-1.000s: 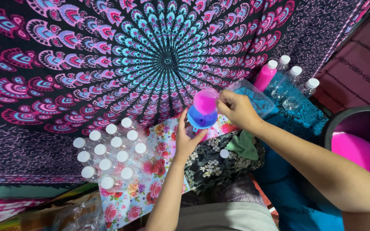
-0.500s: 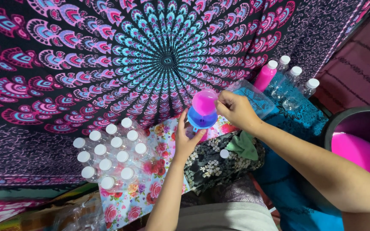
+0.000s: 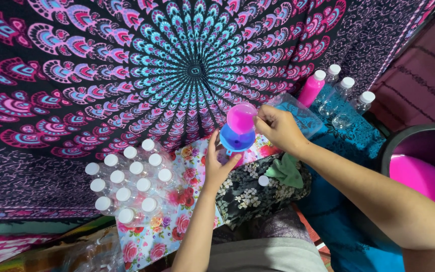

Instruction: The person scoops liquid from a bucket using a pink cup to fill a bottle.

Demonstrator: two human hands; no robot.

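Twelve white-capped clear bottles [image 3: 129, 184] cluster at lower left of the frame. Four more stand at upper right: one pink bottle [image 3: 310, 89], three clear [image 3: 346, 98]. Centre frame, the right hand [image 3: 278, 128] pinches a small cup of pink liquid [image 3: 241, 118], tilted over a blue funnel [image 3: 236, 140]. The left hand [image 3: 220, 163] wraps whatever sits beneath, hidden by fingers. One bucket [image 3: 424, 166] is cut off at right.

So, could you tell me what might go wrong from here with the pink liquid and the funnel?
The right hand tips a small cup of pink liquid over the blue funnel; pouring too fast could overflow it onto the floral cloth. The left hand steadies whatever sits under the funnel, so a slip might topple it. The capped clear bottles stand close by and could get knocked.
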